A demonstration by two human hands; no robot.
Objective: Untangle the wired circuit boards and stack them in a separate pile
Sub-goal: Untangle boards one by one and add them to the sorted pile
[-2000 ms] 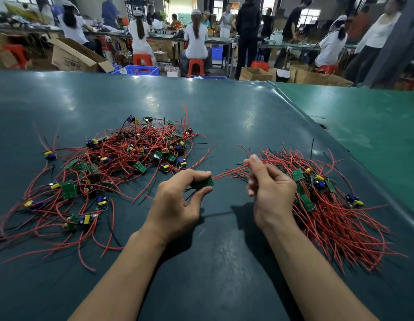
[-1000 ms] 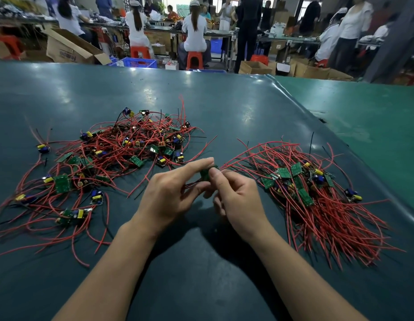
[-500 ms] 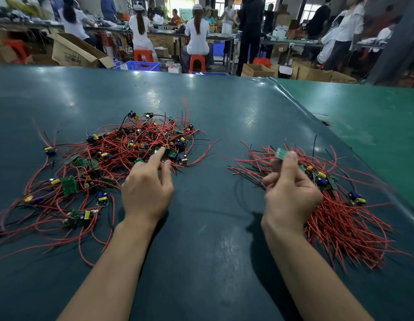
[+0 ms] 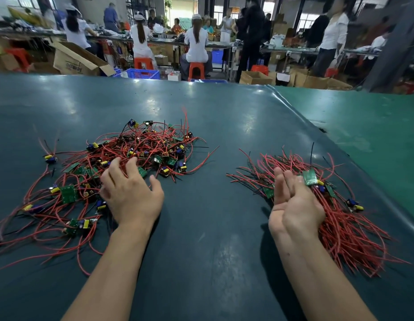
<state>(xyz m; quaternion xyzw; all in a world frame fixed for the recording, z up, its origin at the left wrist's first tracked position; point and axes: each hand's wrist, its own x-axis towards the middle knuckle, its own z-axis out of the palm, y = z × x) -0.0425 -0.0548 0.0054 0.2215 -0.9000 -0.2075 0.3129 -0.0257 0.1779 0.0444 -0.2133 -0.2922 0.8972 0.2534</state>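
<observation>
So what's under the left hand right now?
The left hand is spread over the tangled pile, fingertips among red wires. Boards show around it; whatever lies beneath the palm is covered.

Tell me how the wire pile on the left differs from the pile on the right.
The left pile is a loose tangle, its red wires looping every way; the right pile lies combed, wires fanning one way. In the left pile the boards are scattered throughout; in the right pile they cluster at one end. The left hand reaches into the left pile; the right hand rests open against the right pile. Both are green boards with red leads.
</observation>
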